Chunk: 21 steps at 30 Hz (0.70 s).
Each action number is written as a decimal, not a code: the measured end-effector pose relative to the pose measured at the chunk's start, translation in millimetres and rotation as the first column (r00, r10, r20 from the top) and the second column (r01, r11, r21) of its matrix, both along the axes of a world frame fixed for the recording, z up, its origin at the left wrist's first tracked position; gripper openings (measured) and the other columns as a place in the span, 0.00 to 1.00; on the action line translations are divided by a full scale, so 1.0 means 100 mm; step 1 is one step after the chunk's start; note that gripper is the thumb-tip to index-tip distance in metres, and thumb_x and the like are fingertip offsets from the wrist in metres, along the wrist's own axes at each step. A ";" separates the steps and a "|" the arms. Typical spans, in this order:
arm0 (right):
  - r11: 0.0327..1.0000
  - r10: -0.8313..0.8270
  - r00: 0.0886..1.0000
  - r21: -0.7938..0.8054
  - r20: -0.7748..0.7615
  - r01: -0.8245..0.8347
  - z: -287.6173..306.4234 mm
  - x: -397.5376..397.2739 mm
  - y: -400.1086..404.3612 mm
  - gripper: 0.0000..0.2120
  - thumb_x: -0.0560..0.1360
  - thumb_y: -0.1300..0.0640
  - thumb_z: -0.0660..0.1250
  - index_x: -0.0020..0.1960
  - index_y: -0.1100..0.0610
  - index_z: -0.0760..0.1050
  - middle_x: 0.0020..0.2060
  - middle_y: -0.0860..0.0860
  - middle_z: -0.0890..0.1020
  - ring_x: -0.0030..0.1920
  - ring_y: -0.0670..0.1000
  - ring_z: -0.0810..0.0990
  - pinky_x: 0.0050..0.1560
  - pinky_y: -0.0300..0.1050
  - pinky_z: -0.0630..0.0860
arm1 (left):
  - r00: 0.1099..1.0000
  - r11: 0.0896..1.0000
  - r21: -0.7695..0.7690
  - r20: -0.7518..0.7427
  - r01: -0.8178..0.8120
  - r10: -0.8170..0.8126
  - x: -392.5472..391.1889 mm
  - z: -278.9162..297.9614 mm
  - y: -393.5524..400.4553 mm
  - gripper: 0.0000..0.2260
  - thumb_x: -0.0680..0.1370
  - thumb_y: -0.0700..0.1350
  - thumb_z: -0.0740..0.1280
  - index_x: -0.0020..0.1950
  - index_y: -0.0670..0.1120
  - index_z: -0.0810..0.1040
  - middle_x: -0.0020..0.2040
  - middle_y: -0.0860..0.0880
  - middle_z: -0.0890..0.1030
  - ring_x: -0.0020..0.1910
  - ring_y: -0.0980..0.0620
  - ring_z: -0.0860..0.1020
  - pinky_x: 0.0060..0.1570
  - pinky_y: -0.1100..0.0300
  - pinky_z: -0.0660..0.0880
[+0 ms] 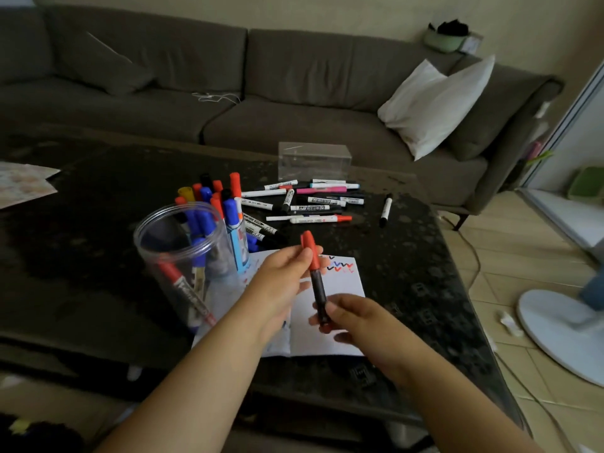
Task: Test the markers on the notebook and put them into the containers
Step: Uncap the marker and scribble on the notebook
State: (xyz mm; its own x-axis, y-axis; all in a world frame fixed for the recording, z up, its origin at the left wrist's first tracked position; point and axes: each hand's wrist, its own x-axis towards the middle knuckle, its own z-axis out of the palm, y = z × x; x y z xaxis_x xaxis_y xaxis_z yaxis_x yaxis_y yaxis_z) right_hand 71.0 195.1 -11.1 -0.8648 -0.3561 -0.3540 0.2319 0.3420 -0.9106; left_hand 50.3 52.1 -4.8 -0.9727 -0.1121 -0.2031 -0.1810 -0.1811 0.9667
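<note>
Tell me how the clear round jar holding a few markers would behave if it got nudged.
The clear round jar is tall, so it would probably tip rather than slide. It looks like thin plastic with only a few markers inside, so likely light. The red-capped marker leaning inside would probably shift and rattle.

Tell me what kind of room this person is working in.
Most likely a home living room: a long grey sofa with a white cushion sits behind a dark coffee table, and a standing fan's base rests on the tiled floor.
</note>
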 end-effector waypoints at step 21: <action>0.977 -0.084 0.993 -0.188 0.082 0.098 0.17 0.43 -0.02 0.21 0.81 0.44 0.54 0.40 0.59 0.73 0.26 0.49 0.69 0.24 0.45 0.63 0.23 0.37 0.58 | 0.999 0.965 0.261 -0.035 -0.003 0.013 0.53 0.12 0.14 0.08 0.79 0.41 0.61 0.48 0.41 0.79 0.44 0.45 0.85 0.49 0.50 0.82 0.59 0.52 0.73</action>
